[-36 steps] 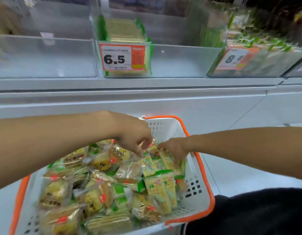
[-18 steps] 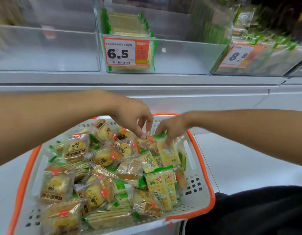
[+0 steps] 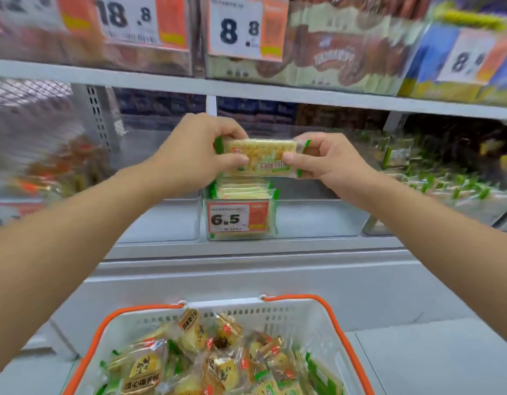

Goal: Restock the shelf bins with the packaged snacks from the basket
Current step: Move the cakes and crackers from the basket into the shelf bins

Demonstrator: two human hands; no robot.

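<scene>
— Hands?
— Left hand (image 3: 195, 151) and right hand (image 3: 326, 161) each pinch an end of one cracker pack (image 3: 261, 156), level, above the bin (image 3: 312, 223).
— Bin contents?
— Same packs stacked behind the 6.5 tag (image 3: 236, 218).
— Basket (image 3: 275, 312)?
— Below, full of wrapped snacks (image 3: 206, 360).

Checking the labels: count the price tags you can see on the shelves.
5. Upper shelf: one cut off at far left, 18.8, 8.8, one blurred at right. Lower bin: 6.5. More may be hidden.
</scene>
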